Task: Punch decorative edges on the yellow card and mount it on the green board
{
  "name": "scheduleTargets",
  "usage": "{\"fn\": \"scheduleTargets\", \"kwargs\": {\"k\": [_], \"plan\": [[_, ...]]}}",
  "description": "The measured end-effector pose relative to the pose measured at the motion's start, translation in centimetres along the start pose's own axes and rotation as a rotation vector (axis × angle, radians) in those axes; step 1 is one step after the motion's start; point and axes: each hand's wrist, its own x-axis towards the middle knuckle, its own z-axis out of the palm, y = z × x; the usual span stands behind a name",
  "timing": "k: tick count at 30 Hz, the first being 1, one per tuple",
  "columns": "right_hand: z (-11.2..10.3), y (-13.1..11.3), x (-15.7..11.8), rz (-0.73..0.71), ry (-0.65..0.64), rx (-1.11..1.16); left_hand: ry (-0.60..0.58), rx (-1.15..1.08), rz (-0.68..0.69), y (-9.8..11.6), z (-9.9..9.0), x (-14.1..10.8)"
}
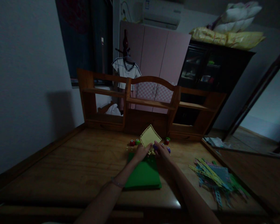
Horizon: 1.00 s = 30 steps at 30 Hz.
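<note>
A yellow paper square (150, 136) with a row of small punched holes along its edges is held up over the desk. My left hand (142, 151) pinches its lower left side. In my right hand (161, 151) is a small purple punch (155, 147), held against the paper's lower right corner. Small yellow scraps (151, 151) lie beneath the paper, at the far end of a green folded sheet (143, 172). Red and green punches (132, 142) stand left of the paper, and another purple one (168, 150) lies beside my right hand.
A pile of cut coloured paper strips (212, 175) lies on the desk at the right. A red and green punch (167, 141) stands farther back. The wooden shelf unit (149, 102) rises along the desk's back edge, with a wall at the left.
</note>
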Motion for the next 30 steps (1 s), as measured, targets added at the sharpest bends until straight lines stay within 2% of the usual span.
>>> {"fn": "scheduleTargets", "kwargs": {"k": [6, 11, 15, 19, 27, 30], "plan": [[-0.2, 0.1, 0.2, 0.072, -0.033, 0.057, -0.013, -0.053, 0.048, -0.1, 0.0, 0.0], [-0.5, 0.4, 0.3, 0.053, -0.063, 0.066, -0.031, -0.046, 0.017, 0.2, -0.1, -0.1], [-0.5, 0.3, 0.1, 0.008, -0.083, 0.067, -0.018, -0.023, 0.049, 0.3, -0.2, 0.0], [-0.5, -0.3, -0.4, -0.015, -0.098, 0.067, -0.008, -0.041, -0.009, 0.5, -0.2, -0.1], [-0.2, -1.7, -1.6, -0.017, -0.069, 0.050, 0.000, -0.098, -0.044, 0.8, 0.0, -0.2], [-0.1, -1.9, -1.7, -0.036, -0.059, 0.030, 0.009, -0.120, -0.007, 0.7, 0.0, -0.1]]}}
